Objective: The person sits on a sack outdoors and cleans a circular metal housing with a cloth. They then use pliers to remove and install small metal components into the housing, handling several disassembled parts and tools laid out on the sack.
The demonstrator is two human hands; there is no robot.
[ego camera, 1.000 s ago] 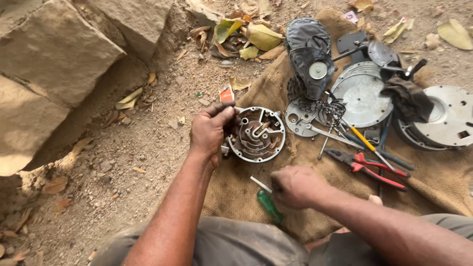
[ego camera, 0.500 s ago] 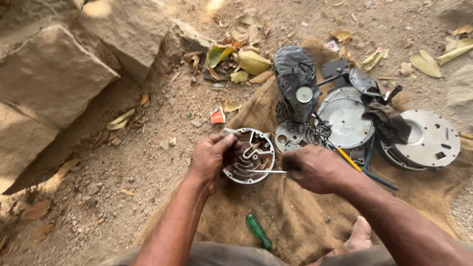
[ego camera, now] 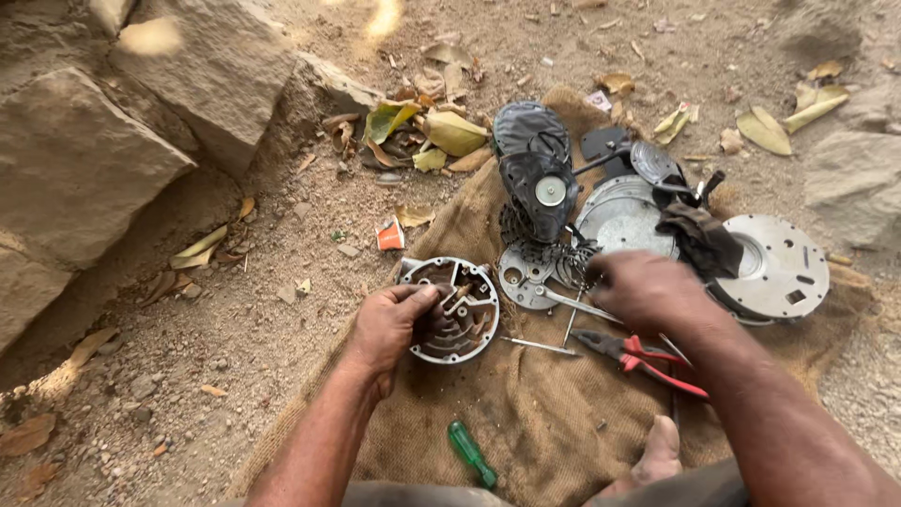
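My left hand (ego camera: 392,325) grips the left rim of a round, open metal housing (ego camera: 462,317) with ribs and small parts inside; it rests on a burlap sack (ego camera: 526,418). My right hand (ego camera: 646,287) hovers, blurred, to the right over a flat metal spanner (ego camera: 574,302) and a toothed plate (ego camera: 524,272). Its fingers curl downward, and I cannot see whether they hold anything. A thin metal rod (ego camera: 542,346) lies loose between the housing and red-handled pliers (ego camera: 649,361).
A green-handled screwdriver (ego camera: 469,453) lies near the sack's front. Farther back sit a black motor cover (ego camera: 538,174), round metal plates (ego camera: 775,268) and a dark rag (ego camera: 700,240). Stone blocks (ego camera: 84,160) stand at the left, dry leaves (ego camera: 443,131) behind, and my toe (ego camera: 658,451) rests on the sack.
My right hand left the green screwdriver, worked at the housing with a thin rod, then moved right over the spanner. The rod now lies on the sack. My left hand stays on the housing.
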